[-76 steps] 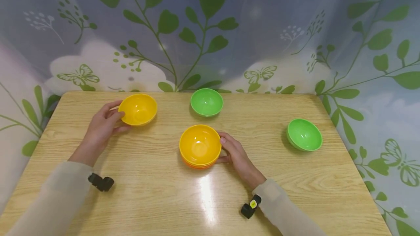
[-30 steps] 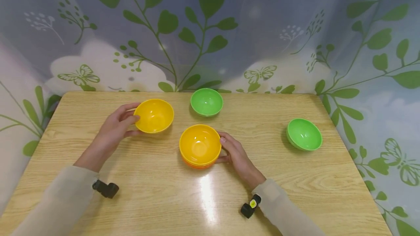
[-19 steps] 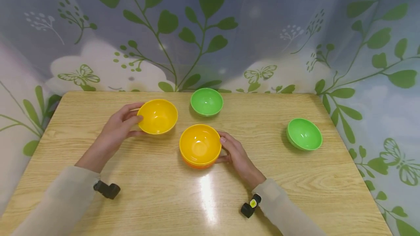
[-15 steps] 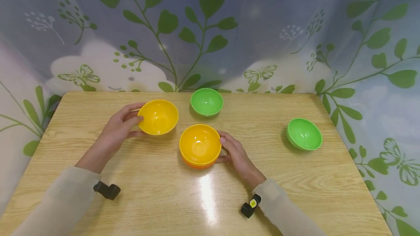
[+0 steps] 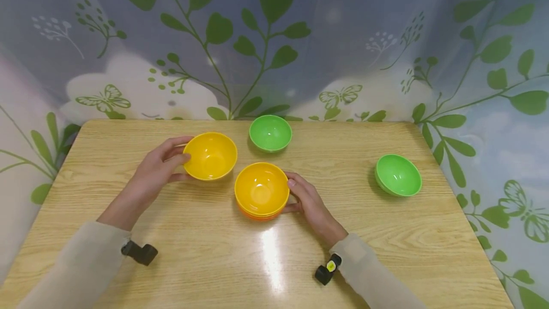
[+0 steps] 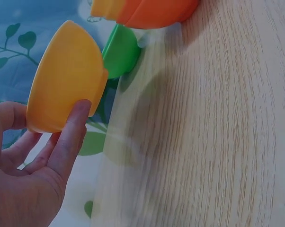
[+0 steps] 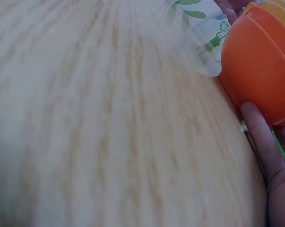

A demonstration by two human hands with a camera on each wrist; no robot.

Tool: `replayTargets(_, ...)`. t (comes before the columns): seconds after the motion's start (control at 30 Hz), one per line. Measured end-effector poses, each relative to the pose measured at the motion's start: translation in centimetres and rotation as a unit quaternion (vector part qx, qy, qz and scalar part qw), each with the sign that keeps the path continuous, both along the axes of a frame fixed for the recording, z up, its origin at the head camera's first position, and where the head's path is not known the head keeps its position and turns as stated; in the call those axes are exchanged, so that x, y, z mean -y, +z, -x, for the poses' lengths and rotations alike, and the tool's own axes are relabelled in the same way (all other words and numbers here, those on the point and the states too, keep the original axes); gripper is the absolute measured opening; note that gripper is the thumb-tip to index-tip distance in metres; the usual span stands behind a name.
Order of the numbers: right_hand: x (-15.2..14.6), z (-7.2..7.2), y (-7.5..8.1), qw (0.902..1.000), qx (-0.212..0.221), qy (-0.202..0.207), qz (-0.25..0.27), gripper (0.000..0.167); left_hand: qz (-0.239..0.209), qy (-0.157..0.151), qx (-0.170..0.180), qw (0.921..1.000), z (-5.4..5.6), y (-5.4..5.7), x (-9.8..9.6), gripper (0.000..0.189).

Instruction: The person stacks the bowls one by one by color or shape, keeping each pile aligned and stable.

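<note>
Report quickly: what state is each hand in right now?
Left hand: closed, holding a yellow bowl by its side, off the table.
Right hand: closed, holding the side of the bowl stack.

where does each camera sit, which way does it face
Head: on the person's head, facing forward and down at the table; left hand, right hand and both sleeves show.
Left wrist: on that wrist, facing along the hand at the held yellow bowl; the left hand shows at lower left.
Right wrist: on that wrist, facing across the table, bowl stack at right; part of the right hand shows, plus some of the left at top.
Shared: head and left wrist both show the yellow bowl and a green bowl.
</note>
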State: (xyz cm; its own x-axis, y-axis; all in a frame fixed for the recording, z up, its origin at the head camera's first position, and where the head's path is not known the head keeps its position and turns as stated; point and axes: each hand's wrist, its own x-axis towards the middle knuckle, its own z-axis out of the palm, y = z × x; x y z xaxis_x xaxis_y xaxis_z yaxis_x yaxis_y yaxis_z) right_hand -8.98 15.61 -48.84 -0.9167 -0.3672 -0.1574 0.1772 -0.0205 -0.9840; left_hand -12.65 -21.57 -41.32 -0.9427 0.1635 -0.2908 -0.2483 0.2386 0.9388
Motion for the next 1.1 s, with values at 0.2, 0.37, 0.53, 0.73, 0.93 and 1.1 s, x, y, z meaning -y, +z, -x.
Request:
replayTargets(0.2,0.0,0.0,-0.1,1.0,-0.002,-0.001,0.002,0.055,-0.001,-0.007,-0.001,1.0,-0.3,0.4,-0.5,0.057)
replayTargets(0.37,0.0,0.0,-0.2,1.0,-0.004,-0.001,0.002,0.055,0.0,-0.014,-0.005,0.9999,-0.5,0.7,-0.8,0.057)
replayTargets(0.53,0.0,0.0,-0.2,1.0,-0.003,0.0,-0.001,0.055,0.004,-0.019,-0.011,0.9997,-0.5,0.9,-1.0,0.057)
replayTargets(0.73,0.0,0.0,-0.1,1.0,-0.001,0.0,-0.004,0.054,0.009,-0.023,-0.019,0.9995,-0.6,1.0,-1.3,0.056)
replayTargets(0.93,0.0,0.1,-0.1,1.0,0.0,-0.001,-0.005,0.055,0.009,-0.023,-0.022,0.9994,-0.8,1.4,-1.7,0.054)
replayTargets(1.1,0.0,0.1,-0.1,1.0,0.003,-0.001,-0.007,0.055,0.014,-0.027,-0.025,0.9992,-1.0,1.6,-1.8,0.054)
